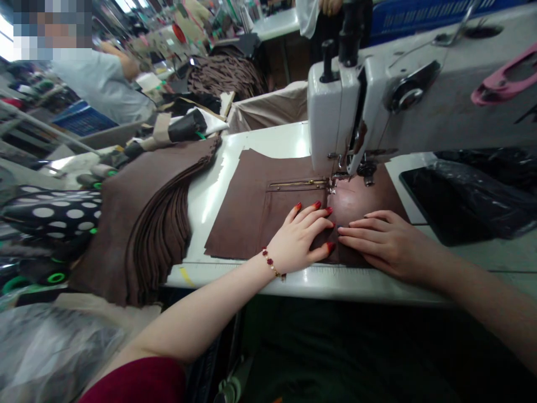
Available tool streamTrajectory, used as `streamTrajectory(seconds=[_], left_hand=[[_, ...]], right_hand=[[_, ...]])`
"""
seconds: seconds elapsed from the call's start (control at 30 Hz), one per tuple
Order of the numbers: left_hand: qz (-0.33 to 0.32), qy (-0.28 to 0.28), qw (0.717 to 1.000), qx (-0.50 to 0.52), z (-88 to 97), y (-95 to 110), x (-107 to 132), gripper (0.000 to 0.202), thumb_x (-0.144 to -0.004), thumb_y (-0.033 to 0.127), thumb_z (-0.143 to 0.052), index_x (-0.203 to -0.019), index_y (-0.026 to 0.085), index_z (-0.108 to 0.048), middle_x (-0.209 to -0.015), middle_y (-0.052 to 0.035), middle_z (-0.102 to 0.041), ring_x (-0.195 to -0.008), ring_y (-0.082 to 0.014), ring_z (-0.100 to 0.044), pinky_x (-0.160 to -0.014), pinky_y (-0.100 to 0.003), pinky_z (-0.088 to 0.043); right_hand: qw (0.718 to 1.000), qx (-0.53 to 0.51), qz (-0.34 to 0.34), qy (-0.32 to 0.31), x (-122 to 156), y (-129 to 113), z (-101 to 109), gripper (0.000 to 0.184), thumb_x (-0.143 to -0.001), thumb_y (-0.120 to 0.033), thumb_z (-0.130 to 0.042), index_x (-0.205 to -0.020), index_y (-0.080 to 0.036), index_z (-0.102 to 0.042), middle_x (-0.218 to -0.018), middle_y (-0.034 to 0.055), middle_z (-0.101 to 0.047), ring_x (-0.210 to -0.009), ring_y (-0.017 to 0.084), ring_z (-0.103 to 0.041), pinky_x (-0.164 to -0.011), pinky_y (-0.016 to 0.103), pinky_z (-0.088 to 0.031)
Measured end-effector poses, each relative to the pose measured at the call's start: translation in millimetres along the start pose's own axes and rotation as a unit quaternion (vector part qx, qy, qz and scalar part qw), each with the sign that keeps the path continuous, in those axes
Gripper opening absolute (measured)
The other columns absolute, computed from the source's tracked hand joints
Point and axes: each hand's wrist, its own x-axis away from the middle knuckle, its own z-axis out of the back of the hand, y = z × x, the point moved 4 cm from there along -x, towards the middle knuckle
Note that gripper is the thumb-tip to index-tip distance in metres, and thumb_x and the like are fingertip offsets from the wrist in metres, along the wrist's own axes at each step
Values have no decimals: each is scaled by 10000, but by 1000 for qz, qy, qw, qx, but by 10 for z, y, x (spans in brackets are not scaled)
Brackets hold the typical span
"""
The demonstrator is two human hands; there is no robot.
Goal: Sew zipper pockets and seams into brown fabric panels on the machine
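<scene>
Flanking panel (pixel 251 207): fabric stack (pixel 142 224), black bag (pixel 474 190)

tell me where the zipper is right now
In the head view the zipper lies across the brown panel at centre, its right end at the sewing machine's presser foot, just beyond the fingertips of the left hand.

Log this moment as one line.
left hand: flat on brown piece | right hand: flat on brown piece | zipper: end at sewing machine needle | stack of brown pieces: left of it
</scene>
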Motion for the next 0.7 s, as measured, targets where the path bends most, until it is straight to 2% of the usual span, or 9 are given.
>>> streamTrajectory(seconds=[0.7], left_hand=[[0,-1,1000,8,6,-3,-3,385,-902,378,-568,-1259,235,-535,-1469,-54,-469,-1438,-244,-304,-1218,-488,-153]], right_hand=[[998,-58,-27,11,-8,58,28,518,-927,-193,-513,-1434,-279,-445,-1382,36,-588,-1220,210,-551,-1001,441,-358]])
